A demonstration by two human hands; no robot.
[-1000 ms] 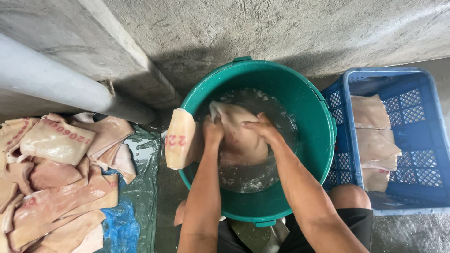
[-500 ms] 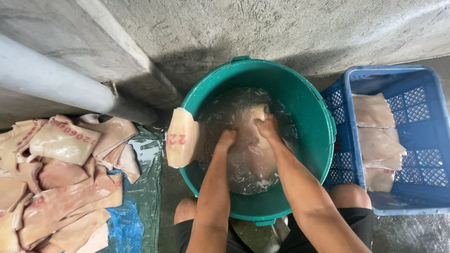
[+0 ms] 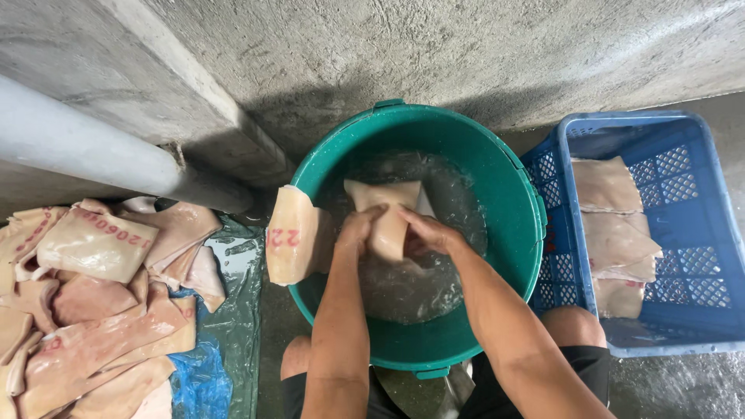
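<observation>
Concrete wall [image 3: 481, 46] close behind green tub [image 3: 520, 186]; left hand [image 3: 358, 233], right hand [image 3: 425, 235] gripping pale slab [image 3: 386, 213] mid-tub.

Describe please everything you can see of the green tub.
The tub is round, deep and teal green, and looks like plastic, with a small handle tab at its far rim and another at the near rim. It stands upright on the wet concrete floor, between a blue crate and a pile of pale skin pieces. It holds foamy water. One pale piece hangs over its left rim. Both hands, left and right, grip another piece above the water.
</observation>
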